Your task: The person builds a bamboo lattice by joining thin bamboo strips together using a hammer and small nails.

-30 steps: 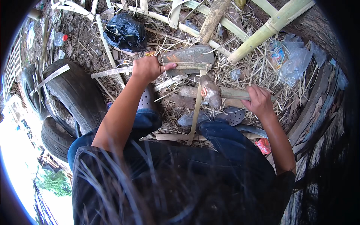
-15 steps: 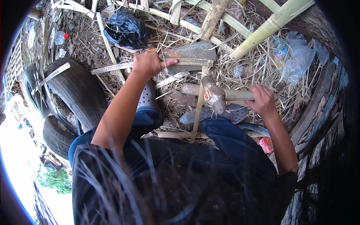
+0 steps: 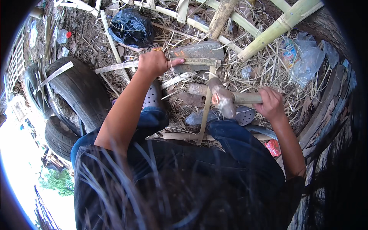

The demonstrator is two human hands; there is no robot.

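Note:
My left hand point(image 3: 153, 64) is closed round a bamboo strip point(image 3: 203, 61), its thumb stretched along the top. The strip lies across a flat grey stone-like block point(image 3: 197, 50) on the ground. At its right end it meets a second bamboo strip point(image 3: 205, 115), which runs back toward my legs. My right hand point(image 3: 270, 102) grips the handle of a wooden mallet point(image 3: 224, 100). Its thick, rough head hangs over the second strip, just nearer to me than the joined ends. Whether it touches that strip is hard to tell. Behind the head, a short round stick point(image 3: 197, 89) shows.
Old tyres point(image 3: 82, 94) stand at the left. A black plastic bag point(image 3: 131, 28) lies far left, and a clear plastic bag point(image 3: 308, 61) at the right. Thick bamboo point(image 3: 280, 28) and woven strips cross the far side. Shavings cover the ground round my shoes point(image 3: 151, 96).
The mallet head has shifted slightly toward me and to the right. My left hand keeps its hold on the strip. The whole view has slid a little.

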